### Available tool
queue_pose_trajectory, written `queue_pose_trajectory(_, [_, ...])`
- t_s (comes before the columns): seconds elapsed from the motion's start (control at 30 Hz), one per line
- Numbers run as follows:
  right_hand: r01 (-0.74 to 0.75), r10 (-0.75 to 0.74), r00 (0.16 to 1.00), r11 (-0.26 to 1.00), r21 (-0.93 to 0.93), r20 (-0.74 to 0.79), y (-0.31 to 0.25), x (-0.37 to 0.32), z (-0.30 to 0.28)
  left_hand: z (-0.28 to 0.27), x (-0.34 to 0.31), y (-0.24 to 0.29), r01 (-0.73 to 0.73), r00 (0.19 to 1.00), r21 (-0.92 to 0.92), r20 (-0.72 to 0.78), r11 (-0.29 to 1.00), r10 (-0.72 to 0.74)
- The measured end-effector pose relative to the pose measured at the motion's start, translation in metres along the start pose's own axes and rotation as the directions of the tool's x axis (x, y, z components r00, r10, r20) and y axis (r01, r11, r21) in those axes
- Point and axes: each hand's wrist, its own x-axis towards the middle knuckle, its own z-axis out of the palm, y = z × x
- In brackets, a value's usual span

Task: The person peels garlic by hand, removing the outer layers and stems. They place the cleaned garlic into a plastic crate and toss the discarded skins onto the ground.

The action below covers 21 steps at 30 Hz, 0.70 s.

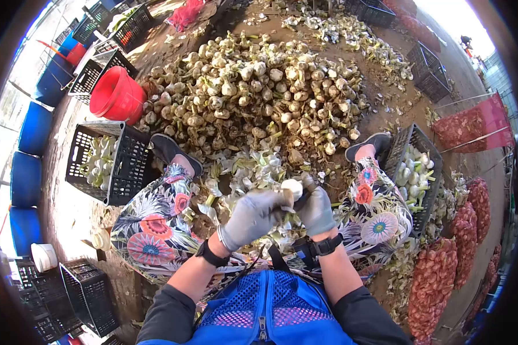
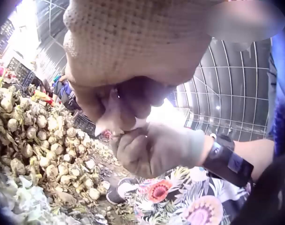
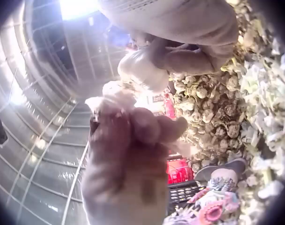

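Observation:
A white garlic bulb (image 1: 292, 188) is between my two gloved hands, in front of my lap. My right hand (image 1: 317, 211) grips it; in the right wrist view the bulb (image 3: 144, 70) shows under its curled fingers. My left hand (image 1: 251, 218) is right beside the bulb with fingers curled. A pale papery flap of garlic skin (image 3: 112, 96) sticks out at its fingertips, and a pointed piece of skin (image 2: 112, 115) shows there in the left wrist view. Below the hands lie loose garlic skins and leaves (image 1: 253, 172).
A large heap of garlic bulbs (image 1: 253, 86) lies ahead of my feet. Black crates of trimmed garlic stand at left (image 1: 135, 164) and right (image 1: 437, 190). A red bucket (image 1: 121, 95) is behind the left crate. Filled red mesh sacks (image 1: 434, 287) line the right side.

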Motion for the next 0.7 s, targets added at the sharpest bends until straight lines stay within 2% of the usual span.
queue_pose_trajectory(0.03, [-0.008,0.008,1.0,1.0,0.001,-0.006,-0.002,0.002,-0.003,0.002,-0.004,-0.001,-0.006,0.992,0.054,0.126,0.999,-0.001])
queue_pose_trajectory(0.07, [0.009,-0.009,1.0,1.0,-0.002,-0.003,-0.006,0.003,-0.006,0.003,-0.009,-0.003,0.006,0.992,0.052,0.126,0.999,-0.012])
queue_pose_trajectory(0.17, [0.039,-0.04,0.999,0.998,-0.039,-0.029,-0.008,0.01,-0.005,0.003,-0.019,-0.008,0.306,0.945,-0.007,0.125,0.952,-0.303])
queue_pose_trajectory(0.2, [0.12,-0.121,0.993,0.984,-0.13,-0.005,-0.007,0.012,-0.004,0.008,-0.02,-0.024,0.477,0.879,-0.109,0.065,0.872,-0.472])
queue_pose_trajectory(0.23, [0.199,-0.198,0.98,0.955,-0.218,0.029,-0.006,0.013,-0.002,0.008,-0.018,-0.034,0.482,0.876,-0.116,0.059,0.868,-0.479])
queue_pose_trajectory(0.27, [0.278,-0.285,0.959,0.928,-0.248,0.007,-0.002,0.015,0.002,0.007,-0.016,-0.044,0.404,0.913,-0.013,-0.043,0.914,-0.405])
queue_pose_trajectory(0.3, [0.268,-0.272,0.962,0.93,-0.253,0.019,-0.001,0.015,0.006,0.003,-0.015,-0.052,0.331,0.939,0.104,-0.139,0.938,-0.316])
queue_pose_trajectory(0.33, [0.292,-0.304,0.952,0.888,-0.356,0.023,-0.001,0.012,0.013,0.0,-0.012,-0.049,0.478,0.875,-0.041,-0.061,0.877,-0.48])
queue_pose_trajectory(0.37, [0.312,-0.336,0.941,0.834,-0.454,0.03,-0.002,0.007,0.025,-0.008,-0.008,-0.044,0.487,0.869,-0.045,-0.077,0.872,-0.489])
queue_pose_trajectory(0.43, [0.257,-0.289,0.957,0.866,-0.429,-0.01,0.001,0.002,0.037,-0.02,-0.003,-0.036,0.537,0.839,-0.189,0.012,0.822,-0.545])
queue_pose_trajectory(0.5, [0.212,-0.176,0.976,0.9,-0.38,0.128,0.008,0.011,0.023,-0.017,-0.003,-0.035,0.504,0.849,-0.252,-0.028,0.826,-0.527])
queue_pose_trajectory(0.53, [0.221,-0.19,0.975,0.821,-0.527,0.113,0.017,0.024,0.006,-0.019,-0.003,-0.035,0.431,0.899,-0.102,-0.034,0.897,-0.436])
queue_pose_trajectory(0.57, [0.218,-0.171,0.975,0.85,-0.48,0.14,0.019,0.021,0.014,-0.023,-0.005,-0.036,0.352,0.936,0.061,-0.033,0.934,-0.35])
queue_pose_trajectory(0.6, [0.214,-0.174,0.977,0.834,-0.508,0.125,0.021,0.017,0.02,-0.013,-0.011,-0.05,0.238,0.961,0.052,-0.16,0.97,-0.227])
queue_pose_trajectory(0.63, [0.215,-0.181,0.977,0.815,-0.539,0.115,0.021,0.017,0.024,-0.004,-0.016,-0.063,0.254,0.956,0.059,-0.171,0.966,-0.241])
queue_pose_trajectory(0.7, [0.187,-0.145,0.982,0.835,-0.517,0.12,0.027,0.019,0.017,-0.008,-0.017,-0.049,0.466,0.862,-0.241,-0.093,0.851,-0.498])
